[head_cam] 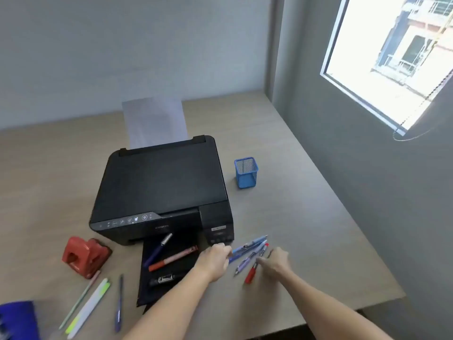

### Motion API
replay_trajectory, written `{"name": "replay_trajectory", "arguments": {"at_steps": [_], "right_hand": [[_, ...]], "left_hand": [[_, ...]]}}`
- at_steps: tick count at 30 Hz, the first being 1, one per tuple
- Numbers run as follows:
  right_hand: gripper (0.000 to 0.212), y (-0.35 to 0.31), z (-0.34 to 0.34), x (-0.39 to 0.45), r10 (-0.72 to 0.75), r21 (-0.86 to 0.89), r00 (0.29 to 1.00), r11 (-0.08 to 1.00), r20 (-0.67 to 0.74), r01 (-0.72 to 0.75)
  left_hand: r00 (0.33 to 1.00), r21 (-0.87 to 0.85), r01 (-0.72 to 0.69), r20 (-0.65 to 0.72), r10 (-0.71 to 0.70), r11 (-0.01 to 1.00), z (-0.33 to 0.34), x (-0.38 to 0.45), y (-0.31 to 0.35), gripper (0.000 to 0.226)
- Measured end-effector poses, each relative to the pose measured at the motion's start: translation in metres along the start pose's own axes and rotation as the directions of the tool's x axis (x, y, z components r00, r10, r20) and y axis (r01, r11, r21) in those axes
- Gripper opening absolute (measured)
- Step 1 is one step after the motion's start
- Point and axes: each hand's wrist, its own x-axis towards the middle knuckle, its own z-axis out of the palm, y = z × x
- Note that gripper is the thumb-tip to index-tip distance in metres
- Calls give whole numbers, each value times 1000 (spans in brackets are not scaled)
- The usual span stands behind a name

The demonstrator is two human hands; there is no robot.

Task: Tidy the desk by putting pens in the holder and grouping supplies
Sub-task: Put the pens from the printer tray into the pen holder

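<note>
A blue mesh pen holder (246, 172) stands empty on the desk, right of the printer. Several blue and red pens (250, 256) lie bunched on the desk in front of the printer's right corner. My left hand (215, 260) pinches the near end of a blue pen in that bunch. My right hand (275, 262) rests on the bunch from the right, a fingertip on the red pen (251, 273). More pens lie on the printer's black output tray (169, 258), and others at the lower left (90, 303).
A black printer (161, 190) with paper in its rear feed fills the desk's middle. A red hole punch (84, 256) sits at the left, a blue object (17, 320) at the bottom-left corner. The desk's edge (382, 303) runs near my right arm; a wall with a window is at the right.
</note>
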Motion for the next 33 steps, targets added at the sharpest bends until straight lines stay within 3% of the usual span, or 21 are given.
{"name": "replay_trajectory", "arguments": {"at_steps": [5, 10, 13, 16, 20, 24, 26, 28, 31, 33], "right_hand": [[30, -10, 2, 5, 15, 5, 999, 1000, 29, -15], [32, -3, -11, 8, 34, -128, 999, 991, 36, -30], [21, 14, -27, 16, -11, -99, 1000, 995, 27, 14], [30, 28, -52, 30, -32, 40, 999, 999, -2, 32], [2, 28, -96, 46, -24, 433, 998, 900, -59, 47], [33, -6, -144, 70, -67, 671, 983, 722, -169, 165], [41, -34, -160, 81, -110, 735, 970, 635, -217, 237], [35, -67, -168, 91, -166, 761, 954, 575, -249, 299], [19, -113, -169, 107, -205, 725, 918, 565, -339, 394], [11, -138, -164, 117, -224, 645, 888, 619, -402, 448]], "left_hand": [[989, 47, 133, 55, -135, 990, 8, 11, 9, 25], [983, 65, 167, 67, -171, 984, 18, 24, 17, 30], [984, 113, 153, 74, -162, 982, 22, 26, 23, 31], [982, 143, 145, 103, -161, 979, 24, 25, 26, 29], [984, 125, 143, 90, -155, 982, 6, 15, 31, 20], [995, 71, 99, -36, -97, 993, -51, -1, 52, 18], [986, 52, 62, -156, -53, 997, -91, 1, 63, 9], [967, 93, 78, -250, -53, 993, -131, 19, 70, 8], [949, 119, 145, -299, -104, 982, -178, 67, 73, 16], [954, 110, 168, -269, -133, 980, -195, 104, 73, 21]]}}
